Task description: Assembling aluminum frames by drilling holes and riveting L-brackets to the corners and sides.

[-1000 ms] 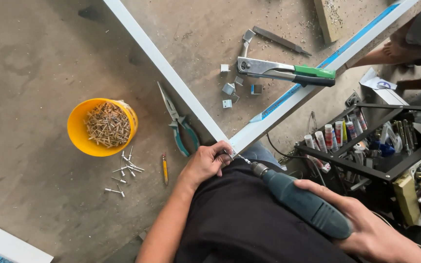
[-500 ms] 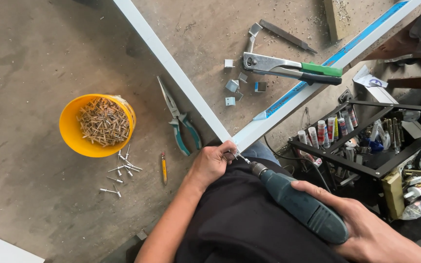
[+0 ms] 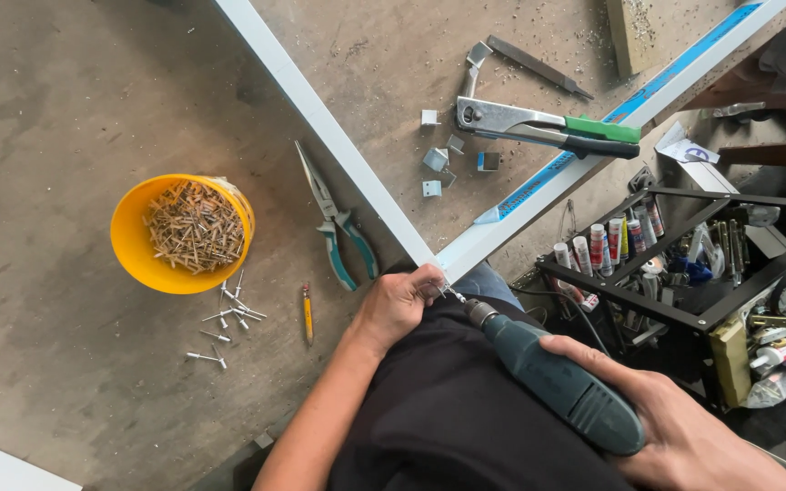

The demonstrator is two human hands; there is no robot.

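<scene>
Here, right hand [image 3: 684, 427] wrapped around a teal drill [image 3: 552, 382], bit at the white frame corner [image 3: 443, 259], left hand [image 3: 398, 305] pinching that corner, yellow rivet bowl [image 3: 138, 255] nearby

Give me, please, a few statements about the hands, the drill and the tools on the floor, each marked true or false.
1. The right hand holds the drill. True.
2. The left hand rests at the frame corner, by the drill's tip. True.
3. The yellow bowl is empty. False: it is full of rivets, and a few more lie on the floor below it.
4. The pliers lie inside the frame, beside the rivet gun. False: they lie outside it, between the bowl and the frame's white bar.
5. The rivet gun with the green handle lies on the floor, in no hand. True.
</scene>
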